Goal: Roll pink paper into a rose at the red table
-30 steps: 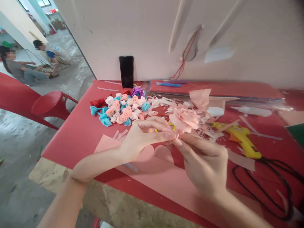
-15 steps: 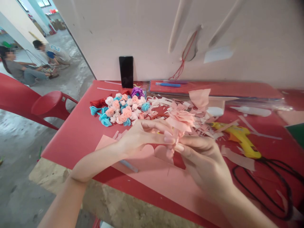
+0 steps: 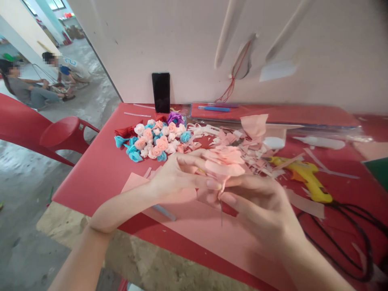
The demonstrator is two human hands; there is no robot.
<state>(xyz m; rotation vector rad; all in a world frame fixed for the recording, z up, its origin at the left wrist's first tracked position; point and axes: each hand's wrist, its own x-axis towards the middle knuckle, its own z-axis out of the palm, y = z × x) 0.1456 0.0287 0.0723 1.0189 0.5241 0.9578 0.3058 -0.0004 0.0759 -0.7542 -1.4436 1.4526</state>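
Observation:
A peach paper flower (image 3: 226, 161) is held upright between both hands above the table. Thumb and fingers of my left hand (image 3: 184, 178) pinch its base from the left. From the right, my right hand (image 3: 260, 202) pinches the same gathered base. A thin stem (image 3: 221, 214) hangs down below the fingertips. Under the hands lies a large sheet of peach paper (image 3: 194, 226). Beyond my left hand sits a cluster of small paper roses (image 3: 162, 142) in peach, white and blue, with a purple one (image 3: 176, 118) at its back.
Right of my hands lies a yellow glue gun (image 3: 309, 176) with a black cord (image 3: 360, 238). Paper scraps (image 3: 257, 151) are scattered behind the flower. A phone (image 3: 161, 93) leans on the white panel. Blue pen (image 3: 215, 108) at the back; red chair (image 3: 65, 133) and two seated people at left.
The flower has tilted and come slightly lower, its petals now showing more from the side. Both hands still pinch its base, and more of the thin stem shows beneath.

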